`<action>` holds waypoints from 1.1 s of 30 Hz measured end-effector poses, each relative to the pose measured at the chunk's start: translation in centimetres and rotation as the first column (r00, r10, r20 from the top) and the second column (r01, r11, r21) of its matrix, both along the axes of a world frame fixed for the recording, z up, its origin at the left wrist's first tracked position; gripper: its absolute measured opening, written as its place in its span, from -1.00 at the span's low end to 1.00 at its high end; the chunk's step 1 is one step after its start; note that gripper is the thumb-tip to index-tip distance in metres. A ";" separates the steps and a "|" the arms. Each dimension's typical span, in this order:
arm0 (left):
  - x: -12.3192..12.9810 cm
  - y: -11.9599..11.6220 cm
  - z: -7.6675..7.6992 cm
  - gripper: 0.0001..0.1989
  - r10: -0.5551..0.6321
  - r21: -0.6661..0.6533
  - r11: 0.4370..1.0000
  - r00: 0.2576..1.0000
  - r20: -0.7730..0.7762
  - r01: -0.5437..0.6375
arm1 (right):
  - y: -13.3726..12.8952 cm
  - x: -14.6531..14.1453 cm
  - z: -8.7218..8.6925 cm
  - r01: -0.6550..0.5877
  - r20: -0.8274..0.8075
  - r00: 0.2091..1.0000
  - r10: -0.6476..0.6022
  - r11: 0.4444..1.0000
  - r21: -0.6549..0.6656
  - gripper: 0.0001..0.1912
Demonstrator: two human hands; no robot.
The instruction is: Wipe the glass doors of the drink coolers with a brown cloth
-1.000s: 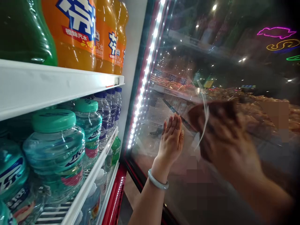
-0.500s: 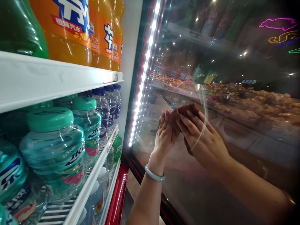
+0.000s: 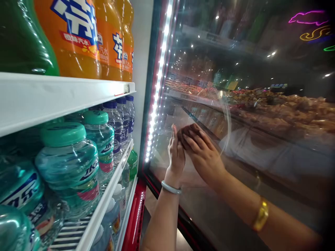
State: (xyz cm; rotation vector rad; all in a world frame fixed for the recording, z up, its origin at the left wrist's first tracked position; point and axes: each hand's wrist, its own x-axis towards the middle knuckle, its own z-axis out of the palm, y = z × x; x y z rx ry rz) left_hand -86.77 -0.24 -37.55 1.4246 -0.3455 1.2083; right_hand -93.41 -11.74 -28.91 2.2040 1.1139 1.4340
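Observation:
My right hand (image 3: pixel 206 153), with a gold bracelet (image 3: pixel 261 214) at its wrist, presses a bunched brown cloth (image 3: pixel 192 129) to the transparent glass door (image 3: pixel 235 181). Its fingers lie over the cloth. My left hand (image 3: pixel 176 155), wearing a pale bracelet (image 3: pixel 171 188), is raised beside the cloth's left edge. The left fingers stretch upward, and I cannot tell whether they grip the cloth. Part of the cloth is hidden under the right hand.
To the left, a white shelf (image 3: pixel 65 96) bears orange soda bottles (image 3: pixel 112 45) and a green bottle (image 3: pixel 26 42). Teal-capped bottles (image 3: pixel 69 164) fill the lower rack. A light strip (image 3: pixel 160 73) runs along the door's frame. Food heaps (image 3: pixel 282 108) show through or in the glass.
My right hand and the cloth have moved left and slightly down, closer to my left hand. The gold bracelet has come fully into view. My left hand has shifted slightly left.

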 end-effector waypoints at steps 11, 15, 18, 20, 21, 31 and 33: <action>-1.7 -2.1 -0.5 -0.42 -0.004 0.157 0.988 0.998 0.059 -0.005 | -3.5 -3.4 -3.2 0.044 0.023 0.999 -0.047 0.991 0.123 -0.52; -3.0 -4.0 0.0 -0.39 0.058 0.344 0.935 0.993 0.100 -0.089 | -7.8 -7.1 -4.4 0.154 -0.025 0.988 -0.153 0.966 0.208 -0.38; -3.7 -6.6 0.1 -0.37 0.104 0.415 0.898 0.987 0.122 -0.146 | -9.1 -7.8 -3.0 0.210 0.056 0.969 -0.240 0.923 0.322 -0.32; -4.2 -8.2 -0.2 -0.36 0.136 0.411 0.895 0.983 0.123 -0.175 | -8.9 -7.5 -2.7 0.193 0.086 0.969 -0.233 0.925 0.328 -0.39; -4.5 -8.8 -0.4 -0.36 0.150 0.401 0.897 0.982 0.115 -0.184 | -8.8 -7.3 -2.9 0.181 0.085 0.972 -0.217 0.932 0.313 -0.43; -9.0 -13.8 -0.6 -0.26 0.118 0.468 0.875 0.992 0.038 -0.122 | -16.1 -12.9 -6.2 0.270 0.123 0.916 -0.381 0.815 0.513 -0.12; -10.0 -15.3 -0.4 -0.25 0.088 0.496 0.862 0.995 0.049 -0.101 | -16.2 -12.7 -5.7 0.241 0.185 0.899 -0.397 0.801 0.548 -0.11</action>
